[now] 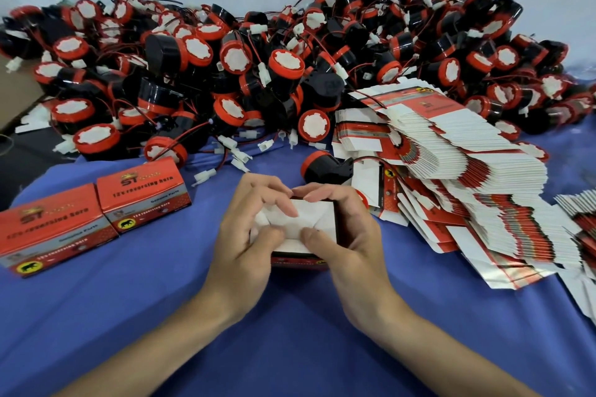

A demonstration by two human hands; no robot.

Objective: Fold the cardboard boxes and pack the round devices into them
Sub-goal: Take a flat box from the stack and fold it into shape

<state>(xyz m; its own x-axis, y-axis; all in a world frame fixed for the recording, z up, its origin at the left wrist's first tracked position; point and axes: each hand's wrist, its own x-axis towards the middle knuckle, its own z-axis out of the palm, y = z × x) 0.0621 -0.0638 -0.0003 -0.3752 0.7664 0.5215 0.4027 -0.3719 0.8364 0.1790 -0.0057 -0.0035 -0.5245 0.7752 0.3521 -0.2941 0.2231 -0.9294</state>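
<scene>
The left hand (245, 235) and right hand (351, 235) are clasping a cardboard box (322, 219), fingers (277, 196) steadying it, thumbs tucking flaps shut

I have the half-folded box (317, 216) near centre; two closed boxes (142, 193) sit left, flat box blanks (467, 171) right, the horn pile (225, 74) far behind.

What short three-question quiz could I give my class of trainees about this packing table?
1. True or false: the left hand and the right hand hold the same box.
2. How many closed boxes stand to the left of the hands?
3. The stack of flat boxes lies: a) left of the hands, b) right of the hands, c) on the closed boxes.
Key: 1 true; 2 two; 3 b.
</scene>
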